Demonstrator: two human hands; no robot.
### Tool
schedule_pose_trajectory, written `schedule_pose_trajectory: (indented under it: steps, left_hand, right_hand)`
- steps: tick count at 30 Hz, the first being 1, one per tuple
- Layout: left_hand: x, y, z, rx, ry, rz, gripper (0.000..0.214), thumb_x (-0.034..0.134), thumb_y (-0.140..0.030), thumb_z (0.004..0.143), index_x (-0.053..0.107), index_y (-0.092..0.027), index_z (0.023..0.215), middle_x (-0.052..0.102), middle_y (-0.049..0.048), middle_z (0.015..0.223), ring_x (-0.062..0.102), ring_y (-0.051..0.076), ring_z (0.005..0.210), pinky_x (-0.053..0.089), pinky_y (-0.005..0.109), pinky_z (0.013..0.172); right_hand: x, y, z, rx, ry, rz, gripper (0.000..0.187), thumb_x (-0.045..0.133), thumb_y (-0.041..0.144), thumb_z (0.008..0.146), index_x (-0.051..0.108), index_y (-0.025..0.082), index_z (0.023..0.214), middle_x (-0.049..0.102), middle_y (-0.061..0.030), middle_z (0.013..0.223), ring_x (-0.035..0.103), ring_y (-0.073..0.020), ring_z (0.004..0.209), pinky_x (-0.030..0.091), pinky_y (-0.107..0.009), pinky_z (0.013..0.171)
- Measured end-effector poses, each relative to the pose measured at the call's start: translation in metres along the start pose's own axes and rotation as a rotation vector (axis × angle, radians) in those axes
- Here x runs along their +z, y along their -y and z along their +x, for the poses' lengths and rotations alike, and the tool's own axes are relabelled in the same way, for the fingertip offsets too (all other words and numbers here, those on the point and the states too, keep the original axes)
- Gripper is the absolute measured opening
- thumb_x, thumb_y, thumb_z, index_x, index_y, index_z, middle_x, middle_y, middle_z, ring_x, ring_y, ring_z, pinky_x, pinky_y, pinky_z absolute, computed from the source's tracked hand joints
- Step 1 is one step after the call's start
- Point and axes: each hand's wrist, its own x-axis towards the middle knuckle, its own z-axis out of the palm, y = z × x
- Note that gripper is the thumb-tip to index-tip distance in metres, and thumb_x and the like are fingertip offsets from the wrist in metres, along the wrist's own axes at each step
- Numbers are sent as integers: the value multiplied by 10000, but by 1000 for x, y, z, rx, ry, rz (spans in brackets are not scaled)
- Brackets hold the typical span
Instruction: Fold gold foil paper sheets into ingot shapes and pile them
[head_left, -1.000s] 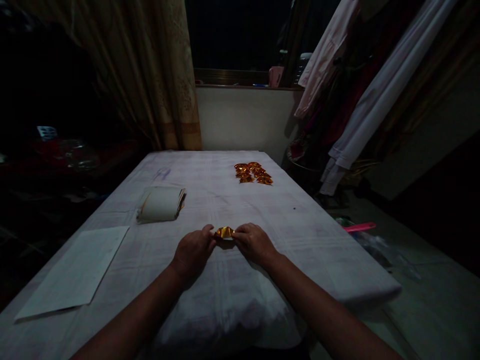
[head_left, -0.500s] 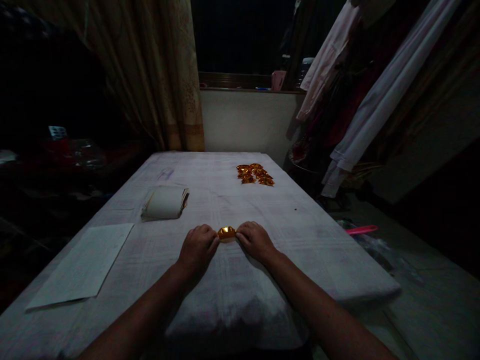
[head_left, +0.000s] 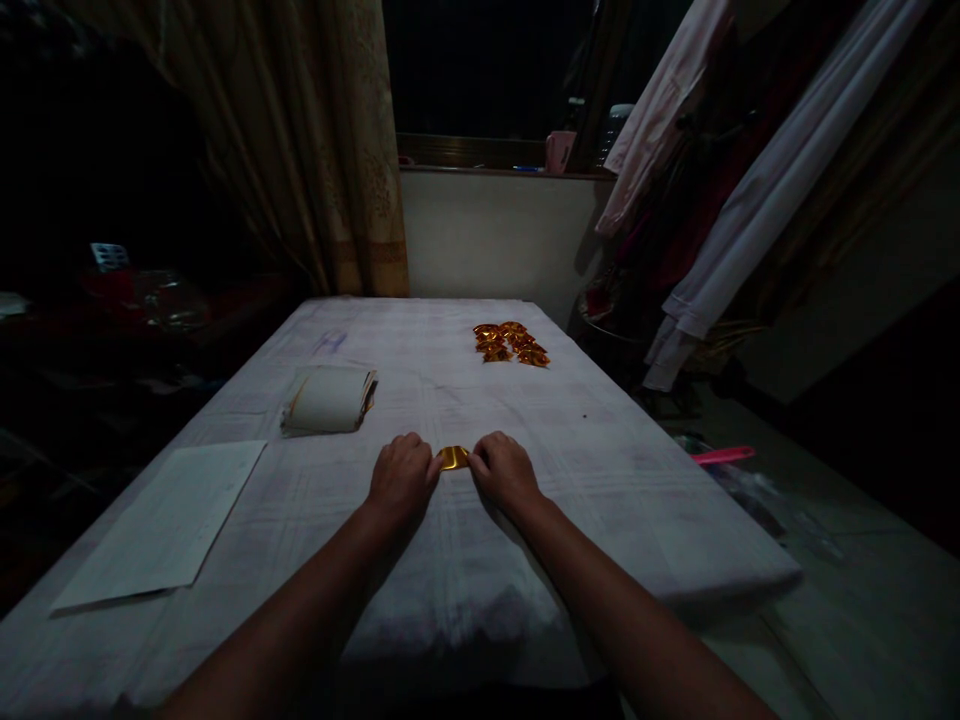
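A small piece of shiny gold foil paper (head_left: 454, 458) is held just above or on the tablecloth, in front of me. My left hand (head_left: 406, 472) pinches its left end between thumb and fingers. At the opposite end, my right hand (head_left: 506, 470) grips it the same way, fingers curled. Only the middle of the foil shows; both tips are hidden by my fingers. Farther back on the right lies a cluster of several folded gold foil pieces (head_left: 511, 343).
A curled stack of pale paper (head_left: 328, 400) lies left of my hands, with a flat white sheet (head_left: 169, 525) nearer. The table (head_left: 600, 530) wears a checked white cloth. Clothes (head_left: 720, 240) hang at right, a curtain (head_left: 330, 130) at back left. A pink mug (head_left: 559, 151) stands on the sill.
The foil between my hands looks flatter and shorter, where it was a raised, faceted shape. My hands have come slightly closer together, still holding both ends.
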Motion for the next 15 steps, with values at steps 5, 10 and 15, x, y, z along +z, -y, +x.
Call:
schedule_pose_trajectory:
  steps: [5, 10, 15]
  left_hand:
    - [2, 1, 2, -17, -23, 24, 246, 521, -307, 982, 684, -148, 890, 657, 126, 954, 610, 274, 936, 435, 385, 805]
    - [3, 0, -1, -8, -74, 17, 197, 513, -273, 982, 675, -167, 950, 673, 119, 956, 618, 280, 915, 456, 399, 780]
    - [8, -6, -6, 177, -92, -38, 255, 505, -220, 988, 666, -264, 1182, 704, 70, 1205, 619, 241, 1120, 439, 408, 974]
  right_hand:
    - [1, 3, -1, 13, -14, -23, 150, 557, 234, 969, 693, 207, 1024, 680, -75, 1031, 595, -220, 973, 393, -312, 834]
    - [1, 2, -4, -14, -9, -24, 222, 510, 217, 1001, 708, 262, 1091, 682, -59, 1079, 599, -214, 1017, 397, -310, 852]
    - [2, 2, -4, -33, -11, -39, 234, 513, 217, 1004, 732, 264, 1073, 686, -59, 1075, 607, -212, 1009, 412, -311, 857]
